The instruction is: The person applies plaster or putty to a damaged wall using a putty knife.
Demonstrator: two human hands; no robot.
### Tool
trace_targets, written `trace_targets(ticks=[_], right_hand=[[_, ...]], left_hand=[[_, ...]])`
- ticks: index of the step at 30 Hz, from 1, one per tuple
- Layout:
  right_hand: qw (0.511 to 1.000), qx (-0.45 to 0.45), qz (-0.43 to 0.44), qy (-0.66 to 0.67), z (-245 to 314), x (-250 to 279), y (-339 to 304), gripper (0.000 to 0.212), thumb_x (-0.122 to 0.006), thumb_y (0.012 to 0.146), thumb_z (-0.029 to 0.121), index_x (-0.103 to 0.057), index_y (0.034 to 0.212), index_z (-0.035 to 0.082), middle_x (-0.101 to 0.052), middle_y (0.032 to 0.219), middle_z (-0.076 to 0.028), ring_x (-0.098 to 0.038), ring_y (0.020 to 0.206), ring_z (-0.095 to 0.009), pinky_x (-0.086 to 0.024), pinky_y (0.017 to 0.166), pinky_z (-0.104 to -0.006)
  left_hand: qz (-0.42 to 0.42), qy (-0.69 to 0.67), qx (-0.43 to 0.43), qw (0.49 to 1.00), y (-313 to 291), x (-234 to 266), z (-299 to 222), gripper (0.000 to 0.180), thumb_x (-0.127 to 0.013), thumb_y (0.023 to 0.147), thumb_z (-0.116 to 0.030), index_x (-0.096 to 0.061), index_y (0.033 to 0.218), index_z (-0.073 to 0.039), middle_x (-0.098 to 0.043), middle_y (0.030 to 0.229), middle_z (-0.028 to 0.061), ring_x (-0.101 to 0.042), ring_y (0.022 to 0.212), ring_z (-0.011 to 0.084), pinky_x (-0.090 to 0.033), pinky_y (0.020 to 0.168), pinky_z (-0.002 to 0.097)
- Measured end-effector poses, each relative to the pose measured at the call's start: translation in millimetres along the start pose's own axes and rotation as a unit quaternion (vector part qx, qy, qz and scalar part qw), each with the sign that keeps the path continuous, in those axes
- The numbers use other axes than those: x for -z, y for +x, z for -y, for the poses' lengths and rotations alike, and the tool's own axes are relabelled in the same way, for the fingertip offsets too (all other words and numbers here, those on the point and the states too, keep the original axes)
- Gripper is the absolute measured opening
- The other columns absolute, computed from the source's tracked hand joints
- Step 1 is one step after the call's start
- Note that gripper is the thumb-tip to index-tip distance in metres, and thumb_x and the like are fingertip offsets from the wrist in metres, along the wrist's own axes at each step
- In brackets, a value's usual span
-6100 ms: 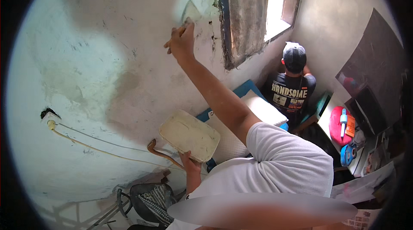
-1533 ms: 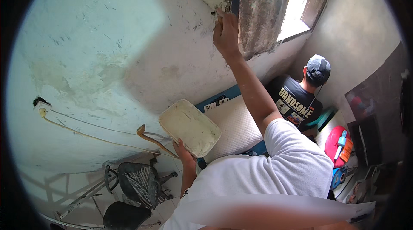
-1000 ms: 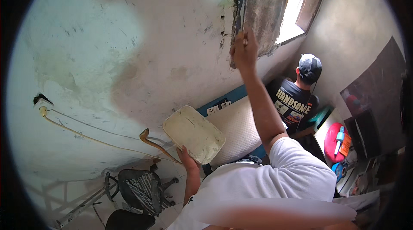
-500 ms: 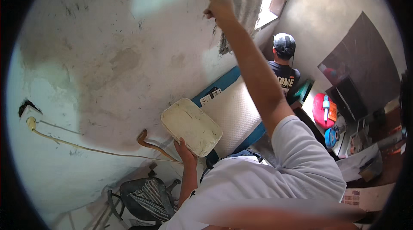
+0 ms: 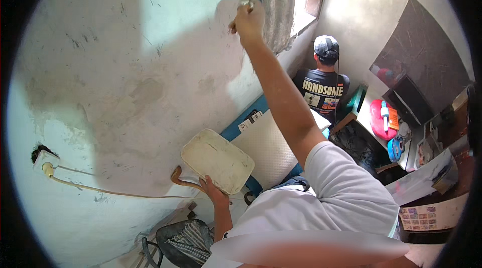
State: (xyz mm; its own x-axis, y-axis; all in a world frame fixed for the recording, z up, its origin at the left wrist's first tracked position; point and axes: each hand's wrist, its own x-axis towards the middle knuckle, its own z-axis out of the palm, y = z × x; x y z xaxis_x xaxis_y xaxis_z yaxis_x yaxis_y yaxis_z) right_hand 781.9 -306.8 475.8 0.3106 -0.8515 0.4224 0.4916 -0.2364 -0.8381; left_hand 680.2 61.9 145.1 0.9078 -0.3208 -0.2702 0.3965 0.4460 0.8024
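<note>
My left hand [image 5: 215, 192] grips the near edge of a shallow, cream, rounded-corner tray [image 5: 218, 160] with smears across its surface, held out in front of the wall. My right arm is stretched up to the wall beside the window, and the right hand [image 5: 249, 23] is closed around a small, thin-bladed tool [image 5: 252, 1]. The fingers hide most of that tool, and its tip is close to the wall's edge by the curtain. The wall [image 5: 150, 87] is pale blue-green and white, with brownish stains and dark scuffs.
Another person [image 5: 324, 80] sits facing away beyond a white quilted mattress [image 5: 268, 140]. A cable runs from a wall plug [image 5: 47, 168] across to a curved brown handle-like piece [image 5: 183, 177]. A dark chair [image 5: 183, 240] stands below; a cluttered desk [image 5: 371, 122] is at right.
My right hand has come down slightly and shifted left along the wall's edge. The tray stays in my left hand, and the whole view has shifted a little.
</note>
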Motion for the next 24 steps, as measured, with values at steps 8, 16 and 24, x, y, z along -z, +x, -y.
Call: trace_targets(ticks=[8,16,24], right_hand=[[0.998,-0.003,0.037,-0.053,-7,-38,27,0.044,-0.045,0.092,0.004,-0.035,0.132,-0.011,-0.058,0.078,-0.014,-0.058,0.046,-0.019,-0.045,0.035,-0.0311],[0.995,-0.049,0.08,0.031,10,-16,-25,0.049,-0.049,0.095,0.01,-0.033,0.138,-0.008,-0.055,0.084,-0.013,-0.055,0.044,-0.017,-0.044,0.035,-0.0307],[0.998,-0.059,0.011,0.034,18,31,33,0.031,-0.051,0.093,0.006,-0.047,0.122,-0.004,-0.054,0.078,-0.01,-0.053,0.045,-0.018,-0.042,0.036,-0.0311]], left_hand=[[-0.014,-0.013,0.008,1.0,4,-18,10,0.056,-0.049,0.096,-0.03,-0.028,0.143,-0.007,-0.041,0.138,0.0169,-0.047,0.127,0.0347,-0.045,0.101,0.0498],[0.018,-0.024,0.018,0.999,12,-38,4,0.056,-0.05,0.097,-0.03,-0.027,0.143,-0.006,-0.042,0.137,0.0174,-0.047,0.126,0.0343,-0.046,0.101,0.0496],[0.021,-0.024,0.002,0.999,20,-22,6,0.054,-0.049,0.098,-0.029,-0.028,0.142,-0.006,-0.042,0.137,0.0175,-0.047,0.126,0.0347,-0.047,0.1,0.0501]])
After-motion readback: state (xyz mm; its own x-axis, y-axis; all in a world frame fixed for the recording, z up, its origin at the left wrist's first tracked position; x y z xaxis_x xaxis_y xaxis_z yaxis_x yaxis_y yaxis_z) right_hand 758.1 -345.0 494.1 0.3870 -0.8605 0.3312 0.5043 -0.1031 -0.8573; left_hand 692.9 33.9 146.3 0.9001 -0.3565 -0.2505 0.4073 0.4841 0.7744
